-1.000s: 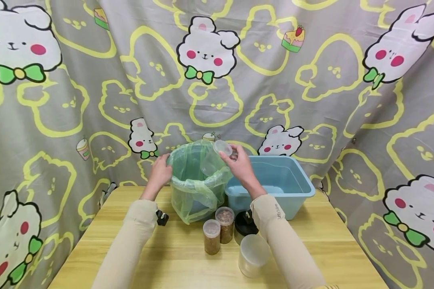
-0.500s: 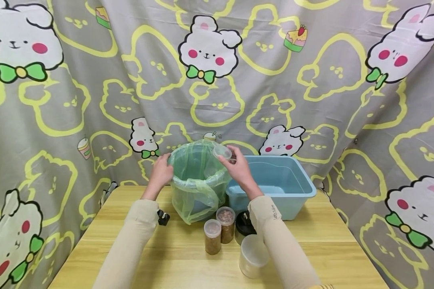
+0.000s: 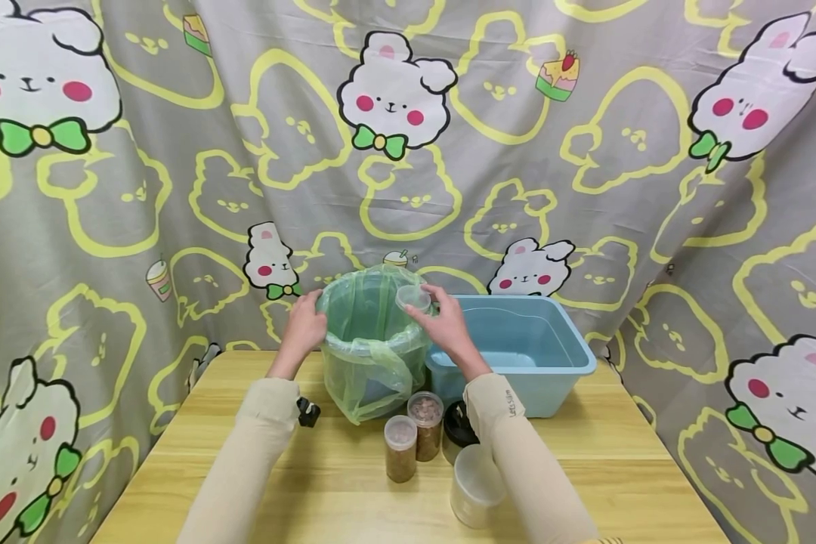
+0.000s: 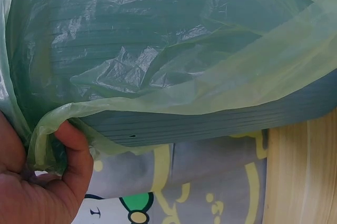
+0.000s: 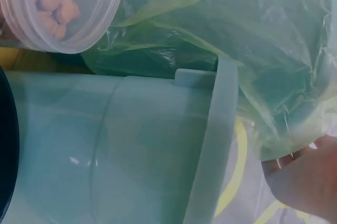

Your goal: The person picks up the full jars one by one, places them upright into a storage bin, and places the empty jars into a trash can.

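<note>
You had thin plastic film before you: the green bag (image 3: pixel 362 372) looked glossy and crinkled over a bin (image 4: pixel 210 129) of ridged, matt plastic. The round container (image 3: pixel 413 297) you held was translucent plastic, smooth like the filled jars (image 3: pixel 400 461). Your tub (image 3: pixel 547 393) was smooth, softly shining plastic; your sleeves (image 3: pixel 241 446) and the creased curtain (image 3: pixel 272 204) were matt cloth, the surface (image 3: pixel 340 499) wood-grained.

The wooden table (image 3: pixel 326 483) carries a bag-lined bin (image 3: pixel 363 381) and blue tub (image 3: pixel 544 389) far, two filled jars (image 3: pixel 400 457), black-topped jar (image 3: pixel 457 427) and pale-lidded jar (image 3: pixel 474 495) nearer.
</note>
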{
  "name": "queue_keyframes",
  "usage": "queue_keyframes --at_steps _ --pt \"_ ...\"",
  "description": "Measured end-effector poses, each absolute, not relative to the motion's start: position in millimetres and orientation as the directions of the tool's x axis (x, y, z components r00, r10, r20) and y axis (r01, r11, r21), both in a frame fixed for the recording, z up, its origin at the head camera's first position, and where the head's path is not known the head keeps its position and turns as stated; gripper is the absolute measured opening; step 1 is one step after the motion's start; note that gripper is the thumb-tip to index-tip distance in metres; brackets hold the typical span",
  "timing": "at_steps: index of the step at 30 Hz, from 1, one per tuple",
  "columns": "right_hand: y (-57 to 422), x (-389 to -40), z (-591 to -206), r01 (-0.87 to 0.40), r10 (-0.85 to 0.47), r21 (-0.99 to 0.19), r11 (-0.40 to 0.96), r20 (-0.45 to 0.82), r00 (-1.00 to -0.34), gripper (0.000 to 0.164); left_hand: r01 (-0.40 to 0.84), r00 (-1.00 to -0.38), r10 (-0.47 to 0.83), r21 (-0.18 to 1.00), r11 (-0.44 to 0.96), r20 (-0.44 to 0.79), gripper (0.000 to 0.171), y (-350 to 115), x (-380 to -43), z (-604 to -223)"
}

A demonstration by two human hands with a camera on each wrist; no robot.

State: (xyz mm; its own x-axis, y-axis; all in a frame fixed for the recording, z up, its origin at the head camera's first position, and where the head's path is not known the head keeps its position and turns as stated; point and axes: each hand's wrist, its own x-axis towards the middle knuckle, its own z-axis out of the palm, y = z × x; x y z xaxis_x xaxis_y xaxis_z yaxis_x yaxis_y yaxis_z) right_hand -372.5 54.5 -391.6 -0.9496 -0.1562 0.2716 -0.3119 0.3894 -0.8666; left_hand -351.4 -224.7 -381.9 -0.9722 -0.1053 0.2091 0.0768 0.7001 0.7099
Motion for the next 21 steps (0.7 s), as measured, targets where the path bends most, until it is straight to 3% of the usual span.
queue_keyframes --at_steps 11,21 --pt "54.2 -369.8 -393.6 -0.352 -0.179 -0.771 0.531 0.303 -0.936 0.070 0.075 -0.973 -0.105 0.711 0.699 0.206 0.061 -223.8 -351.5 -381.8" --pt "54.0 -367.2 -393.1 -0.367 -0.189 -0.752 0.548 0.316 -0.930 0.063 0.076 -0.974 -0.104 0.718 0.691 0.203 0.061 -223.8 -351.1 -381.6"
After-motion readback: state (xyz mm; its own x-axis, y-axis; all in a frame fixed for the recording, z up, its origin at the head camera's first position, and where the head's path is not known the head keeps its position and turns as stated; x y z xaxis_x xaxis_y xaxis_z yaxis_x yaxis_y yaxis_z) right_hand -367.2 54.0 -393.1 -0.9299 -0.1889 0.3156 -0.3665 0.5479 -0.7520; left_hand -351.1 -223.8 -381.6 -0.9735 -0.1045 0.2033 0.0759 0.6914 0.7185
